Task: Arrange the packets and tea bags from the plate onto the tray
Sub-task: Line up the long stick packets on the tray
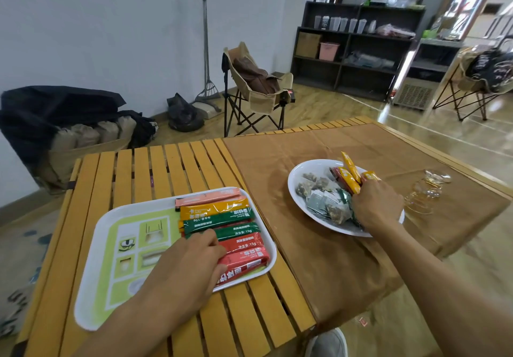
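On tray point(91, 295), left hand point(186, 267) flat on packets point(222, 218); right-hand point(377, 206) grip unclear in plate point(295, 174).

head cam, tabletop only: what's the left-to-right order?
tray → left hand → row of packets on the tray → plate → tea bags → right hand in the plate → glass

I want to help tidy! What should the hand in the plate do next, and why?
Probably lift one yellow packet from the plate to the tray: the right hand already touches those packets, and sticks lie in a row there.
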`<state>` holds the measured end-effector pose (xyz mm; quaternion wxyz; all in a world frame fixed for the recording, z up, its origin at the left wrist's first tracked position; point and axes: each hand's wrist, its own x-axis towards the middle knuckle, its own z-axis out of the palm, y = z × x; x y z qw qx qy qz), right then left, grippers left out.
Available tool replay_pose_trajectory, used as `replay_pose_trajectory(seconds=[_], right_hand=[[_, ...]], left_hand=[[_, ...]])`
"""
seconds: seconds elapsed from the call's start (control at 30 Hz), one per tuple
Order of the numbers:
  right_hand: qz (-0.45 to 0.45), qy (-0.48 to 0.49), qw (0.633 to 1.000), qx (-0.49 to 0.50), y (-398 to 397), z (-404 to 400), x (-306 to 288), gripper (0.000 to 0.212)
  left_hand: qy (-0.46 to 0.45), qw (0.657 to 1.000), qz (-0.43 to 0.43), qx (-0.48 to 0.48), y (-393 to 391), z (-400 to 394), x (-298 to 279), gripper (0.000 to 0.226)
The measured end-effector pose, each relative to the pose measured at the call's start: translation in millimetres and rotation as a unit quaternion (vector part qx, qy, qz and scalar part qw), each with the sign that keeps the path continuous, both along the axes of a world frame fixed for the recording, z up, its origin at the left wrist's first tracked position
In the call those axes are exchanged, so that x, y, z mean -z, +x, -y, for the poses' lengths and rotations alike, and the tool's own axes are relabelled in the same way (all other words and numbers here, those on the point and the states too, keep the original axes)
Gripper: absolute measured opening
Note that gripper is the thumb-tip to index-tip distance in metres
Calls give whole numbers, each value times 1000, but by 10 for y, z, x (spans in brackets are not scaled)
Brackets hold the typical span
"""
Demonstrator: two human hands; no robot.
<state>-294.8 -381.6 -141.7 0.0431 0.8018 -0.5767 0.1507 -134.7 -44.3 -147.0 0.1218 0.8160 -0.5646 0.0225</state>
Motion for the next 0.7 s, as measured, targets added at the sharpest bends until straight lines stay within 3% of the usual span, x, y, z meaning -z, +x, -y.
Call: replay_pose_trajectory(seconds=[0.1,0.2,0.27,0.37,0.53,0.7], right_hand=[[12,-19,1000,-5,-20,-4,14,10],[49,-53,997,-19,-38,4,-8,16],[103,-56,990,-73,19,-63,-71,23],[189,-33,956,-221,226,-385,-169,16],[172,22,890,-423,609,-1125,-110,12],[129,41,852,-506,768,-1400,110,19]], left_hand=[[1,1000,-5,-1,-4,-1,-2,42],[1,1000,-8,-3,-5,-7,-3,43],[1,1000,-12,-8,-6,-12,-2,43],[2,1000,-14,-12,-9,-12,-7,43],[9,1000,-11,-14,-13,-12,-22,44],[12,1000,-5,-11,-22,-20,-44,43]])
